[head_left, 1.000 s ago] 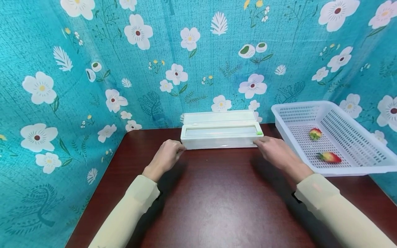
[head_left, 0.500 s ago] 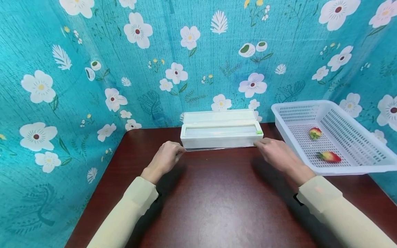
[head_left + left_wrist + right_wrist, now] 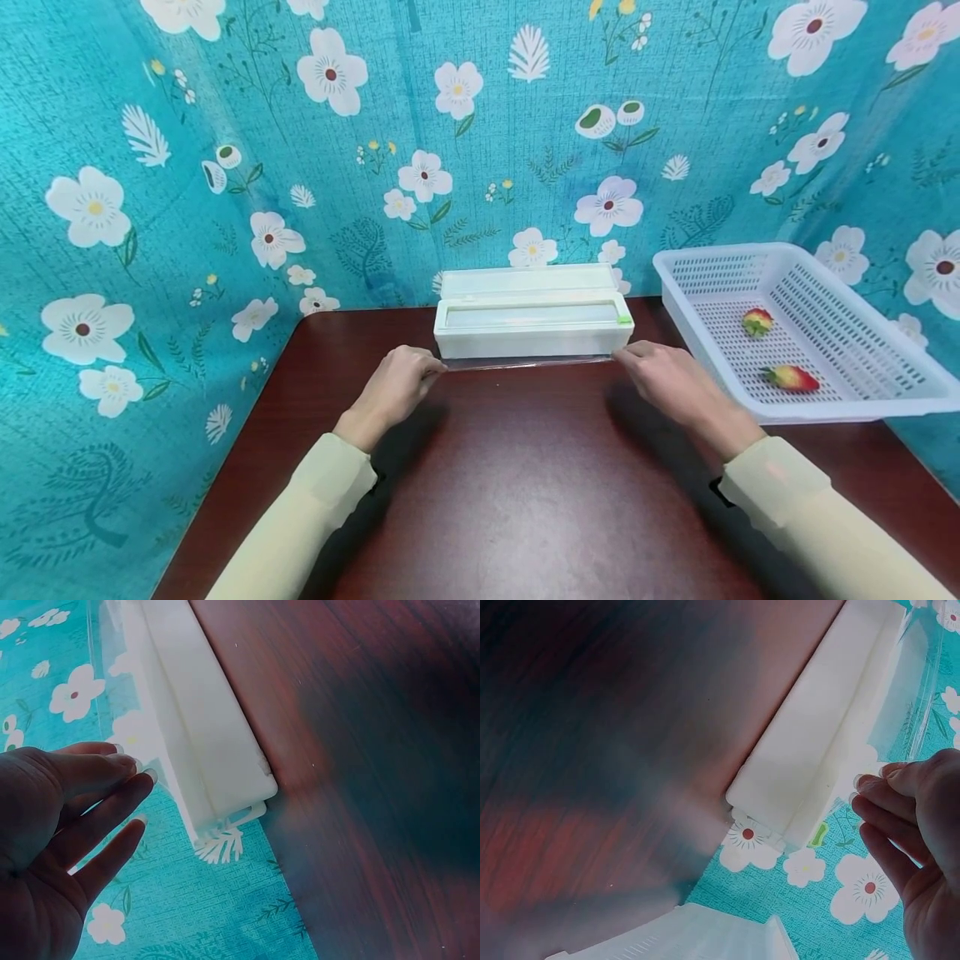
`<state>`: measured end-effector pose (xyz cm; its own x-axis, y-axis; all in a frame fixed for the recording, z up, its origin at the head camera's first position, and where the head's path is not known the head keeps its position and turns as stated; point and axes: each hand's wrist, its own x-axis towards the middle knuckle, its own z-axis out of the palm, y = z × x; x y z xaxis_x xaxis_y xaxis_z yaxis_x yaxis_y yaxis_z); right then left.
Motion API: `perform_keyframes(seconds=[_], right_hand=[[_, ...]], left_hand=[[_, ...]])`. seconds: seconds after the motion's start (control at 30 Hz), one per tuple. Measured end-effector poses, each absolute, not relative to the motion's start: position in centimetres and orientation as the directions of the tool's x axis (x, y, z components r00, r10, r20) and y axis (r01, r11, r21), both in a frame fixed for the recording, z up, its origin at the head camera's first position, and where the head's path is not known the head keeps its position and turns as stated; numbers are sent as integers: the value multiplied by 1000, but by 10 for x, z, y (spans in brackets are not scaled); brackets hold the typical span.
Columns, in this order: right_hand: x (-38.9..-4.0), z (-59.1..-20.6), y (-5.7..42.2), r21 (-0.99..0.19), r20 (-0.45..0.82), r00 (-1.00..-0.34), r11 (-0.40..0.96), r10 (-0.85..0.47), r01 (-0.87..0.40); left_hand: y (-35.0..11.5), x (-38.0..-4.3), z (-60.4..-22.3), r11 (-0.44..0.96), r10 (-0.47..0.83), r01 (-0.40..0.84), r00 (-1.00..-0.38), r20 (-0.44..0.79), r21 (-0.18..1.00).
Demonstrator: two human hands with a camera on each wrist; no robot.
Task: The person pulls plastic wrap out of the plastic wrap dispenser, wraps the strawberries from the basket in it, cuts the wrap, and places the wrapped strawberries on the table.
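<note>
A white plastic-wrap dispenser [image 3: 534,343] stands at the back of the table, its lid [image 3: 528,282] raised behind it. Clear plastic wrap [image 3: 528,364] stretches in front of it from one hand to the other. My left hand [image 3: 397,383] pinches the wrap's left corner between thumb and forefinger. At the other corner, my right hand [image 3: 667,387] pinches it likewise. Both wrist views show the transparent sheet [image 3: 911,697] running off the dispenser toward the fingertips, with the remaining fingers loosely bent. A green slider [image 3: 624,320] sits at the dispenser's right end.
To the right, a white perforated basket [image 3: 847,410] holds two strawberries, one small [image 3: 757,322] and one longer [image 3: 792,377]. Dark red-brown tabletop [image 3: 517,492] spreads in front of the dispenser. A blue flowered cloth [image 3: 450,150] hangs behind and at the sides.
Both hands have shifted slightly toward me, drawing the edge of the plastic wrap a little away from the dispenser's front. The dispenser and basket stay in place.
</note>
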<state>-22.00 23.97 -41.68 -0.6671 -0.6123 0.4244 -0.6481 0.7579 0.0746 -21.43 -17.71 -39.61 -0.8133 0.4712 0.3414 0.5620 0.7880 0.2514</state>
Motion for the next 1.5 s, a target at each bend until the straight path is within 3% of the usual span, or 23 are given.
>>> perform_keyframes(seconds=[1.07, 1.5], right_hand=[[-197, -419, 238, -17, 349, -739, 784, -577, -620], [-186, -415, 238, 4, 372, -710, 766, -598, -643]], left_hand=[[-179, -194, -391, 777, 477, 573, -805, 353, 259], [-181, -183, -385, 756, 502, 603, -784, 366, 254]])
